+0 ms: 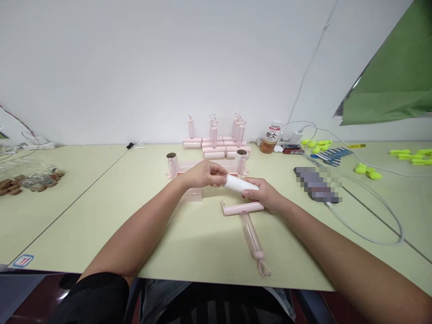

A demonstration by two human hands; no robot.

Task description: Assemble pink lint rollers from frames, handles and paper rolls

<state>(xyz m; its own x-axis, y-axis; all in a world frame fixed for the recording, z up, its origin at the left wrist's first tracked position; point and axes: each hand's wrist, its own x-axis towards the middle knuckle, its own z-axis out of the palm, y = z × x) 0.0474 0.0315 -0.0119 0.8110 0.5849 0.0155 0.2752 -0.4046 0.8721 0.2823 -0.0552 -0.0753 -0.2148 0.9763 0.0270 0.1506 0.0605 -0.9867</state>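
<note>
A white sticky lint roll (240,183) lies tilted across my two hands, above the table. My right hand (265,194) is closed around its right end. At the roll's left end, the fingers of my left hand (207,174) pinch its edge. Just below, a pink lint roller handle (251,234) with a clear grip and a heart-shaped loop rests on the table, its bar bare. Behind my hands stand two upright rolls, the left roll (172,164) and the right roll (240,161), with brown cores showing. A clear pink plastic cover (193,195) is partly hidden by my left arm.
Several pink lint rollers (214,153) are stacked against the wall. To the right are a drink bottle (271,137), a phone (315,184) on a white cable, and several yellow-green pieces (367,171). Brown pieces in plastic bags (38,180) lie at far left.
</note>
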